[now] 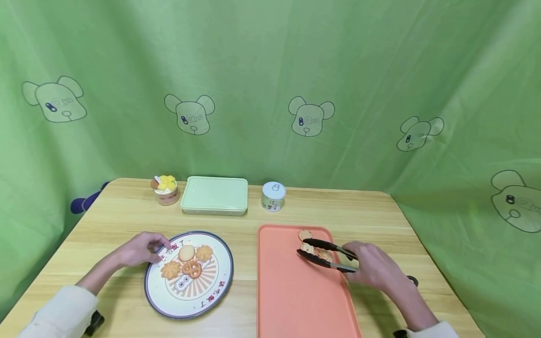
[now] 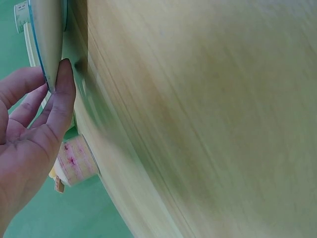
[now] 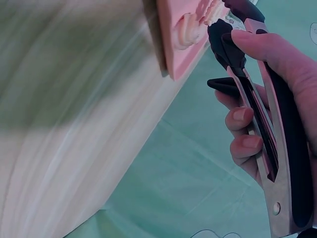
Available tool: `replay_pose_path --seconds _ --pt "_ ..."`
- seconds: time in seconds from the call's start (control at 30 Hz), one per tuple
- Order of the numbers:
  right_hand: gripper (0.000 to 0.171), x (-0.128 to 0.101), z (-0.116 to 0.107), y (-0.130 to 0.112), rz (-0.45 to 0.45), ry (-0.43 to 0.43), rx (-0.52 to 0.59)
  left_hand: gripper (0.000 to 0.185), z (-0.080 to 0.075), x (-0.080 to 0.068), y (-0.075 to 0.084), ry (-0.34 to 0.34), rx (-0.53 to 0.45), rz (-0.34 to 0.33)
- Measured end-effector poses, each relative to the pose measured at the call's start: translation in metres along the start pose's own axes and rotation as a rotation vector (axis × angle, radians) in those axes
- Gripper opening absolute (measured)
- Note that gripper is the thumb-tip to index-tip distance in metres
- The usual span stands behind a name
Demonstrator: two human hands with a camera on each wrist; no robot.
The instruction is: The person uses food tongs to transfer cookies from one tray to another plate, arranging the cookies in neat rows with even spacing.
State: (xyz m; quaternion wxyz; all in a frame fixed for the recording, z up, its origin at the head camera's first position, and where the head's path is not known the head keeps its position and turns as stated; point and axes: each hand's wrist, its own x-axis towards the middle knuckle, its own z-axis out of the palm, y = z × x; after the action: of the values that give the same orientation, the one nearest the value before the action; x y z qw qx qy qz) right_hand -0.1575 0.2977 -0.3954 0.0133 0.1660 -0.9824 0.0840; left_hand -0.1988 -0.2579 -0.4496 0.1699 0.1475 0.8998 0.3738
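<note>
Your right hand (image 1: 376,270) curled round the black tongs (image 1: 325,255), tips straddling a cookie (image 1: 307,249) on the pink tray (image 1: 296,291), your left hand (image 1: 139,249) relaxed, fingertips touching the plate (image 1: 220,286) rim

Head view high, frontal — wrist views close, sharing table (image 1: 372,206) edge.

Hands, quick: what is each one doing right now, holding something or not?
Left hand: open, fingers straight, thumb touching the rim of the plate, holding nothing.
Right hand: closed round the tongs, whose tips are at a cookie on the pink tray.
</note>
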Motion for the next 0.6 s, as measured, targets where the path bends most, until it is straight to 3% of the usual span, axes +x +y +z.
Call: replay_pose_path --seconds 0.6 --pt "0.055 0.033 -0.004 -0.047 -0.139 0.035 -0.04 0.032 0.0 0.001 0.0 0.009 0.002 -0.017"
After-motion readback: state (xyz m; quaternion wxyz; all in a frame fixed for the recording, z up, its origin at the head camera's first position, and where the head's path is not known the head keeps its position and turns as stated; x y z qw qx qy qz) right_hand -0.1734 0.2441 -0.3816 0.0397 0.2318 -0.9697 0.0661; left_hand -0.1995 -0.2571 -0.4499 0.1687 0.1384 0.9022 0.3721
